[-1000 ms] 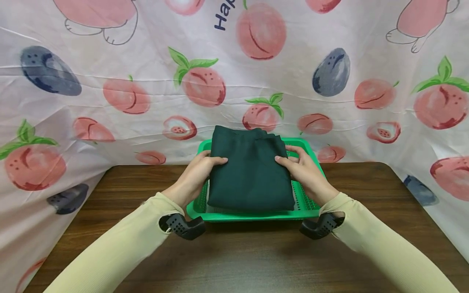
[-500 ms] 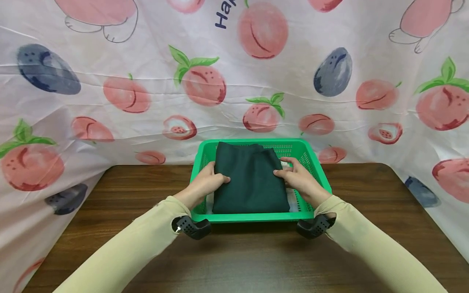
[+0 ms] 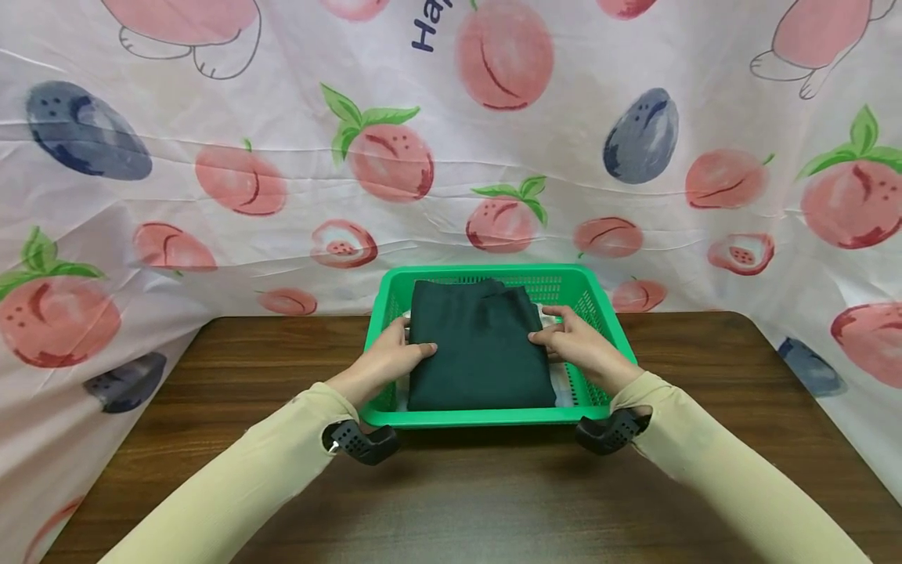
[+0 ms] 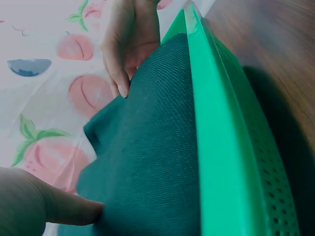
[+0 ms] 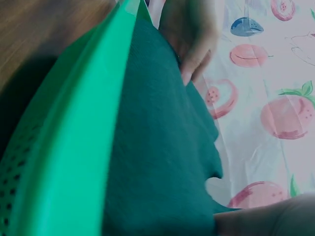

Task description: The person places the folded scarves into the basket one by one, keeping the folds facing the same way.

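Note:
A folded dark green cloth lies inside a green plastic basket, flat in the head view. My left hand holds its left edge, the thumb on top and the fingers mostly hidden at the side. At the opposite edge, my right hand pinches the cloth with the thumb over it; the index finger is stretched out beside it. Both wrist views show the cloth's near fold against the basket's front rim, with several loose layers at its far side. The fingertips beneath are hidden.
Whitish material shows under the cloth at the basket's sides. A brown wooden table bears the basket. Behind it hangs a white curtain printed with fruit, close to the table's back edge.
Both hands have lowered the cloth from above the rim into the basket. Over the last half second it has barely moved, its back edge settling slightly; the left hand has shifted slightly left.

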